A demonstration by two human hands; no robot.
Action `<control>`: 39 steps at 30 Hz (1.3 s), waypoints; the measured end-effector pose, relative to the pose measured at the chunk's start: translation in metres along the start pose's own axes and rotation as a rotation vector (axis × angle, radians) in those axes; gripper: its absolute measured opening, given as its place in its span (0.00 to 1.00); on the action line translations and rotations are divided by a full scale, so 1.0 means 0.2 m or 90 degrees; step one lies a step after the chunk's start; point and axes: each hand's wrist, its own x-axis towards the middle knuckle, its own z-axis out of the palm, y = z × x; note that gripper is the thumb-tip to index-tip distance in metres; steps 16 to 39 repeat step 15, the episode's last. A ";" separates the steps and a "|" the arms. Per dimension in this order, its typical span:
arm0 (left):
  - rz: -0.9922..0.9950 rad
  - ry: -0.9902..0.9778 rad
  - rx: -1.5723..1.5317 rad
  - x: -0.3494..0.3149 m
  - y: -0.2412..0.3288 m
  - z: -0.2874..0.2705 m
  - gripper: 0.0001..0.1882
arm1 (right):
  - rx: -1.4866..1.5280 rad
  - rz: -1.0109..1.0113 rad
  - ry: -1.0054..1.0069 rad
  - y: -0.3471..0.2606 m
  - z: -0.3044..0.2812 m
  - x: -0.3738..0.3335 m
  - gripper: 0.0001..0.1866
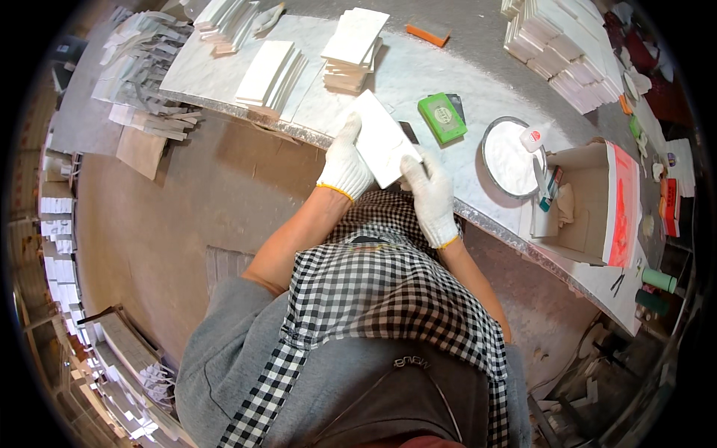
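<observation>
Between my two gloved hands is a white rectangular tile (381,140), tilted over the near edge of the workbench (299,138). My left hand (348,160), in a white knit glove, grips the tile's left edge. At its lower right corner my right hand (430,187) closes on it, gloved the same way. Just beyond the right hand lies a green block (442,119), partly covering a dark flat piece (456,104). A small dark object (408,131) shows beside the tile, partly hidden by it. Two stacks of white tiles (267,73) (355,37) stand behind the tile.
Right of the green block sits a round bowl of white powder (514,160) with a small white bottle (531,138) at its rim. An open cardboard box (586,198) stands beside it. An orange bar (428,35) and a tall tile stack (560,56) are farther back.
</observation>
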 end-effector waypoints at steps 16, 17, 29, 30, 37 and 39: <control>0.379 0.147 0.642 0.06 0.18 -0.13 0.41 | 0.378 0.076 -0.024 0.21 -0.21 0.15 0.24; 0.379 0.147 0.642 0.06 0.18 -0.13 0.41 | 0.378 0.076 -0.024 0.21 -0.21 0.15 0.24; 0.379 0.147 0.642 0.06 0.18 -0.13 0.41 | 0.378 0.076 -0.024 0.21 -0.21 0.15 0.24; 0.379 0.147 0.642 0.06 0.18 -0.13 0.41 | 0.378 0.076 -0.024 0.21 -0.21 0.15 0.24; 0.379 0.147 0.642 0.06 0.18 -0.13 0.41 | 0.378 0.076 -0.024 0.21 -0.21 0.15 0.24; 0.379 0.147 0.642 0.06 0.18 -0.13 0.41 | 0.378 0.076 -0.024 0.21 -0.21 0.15 0.24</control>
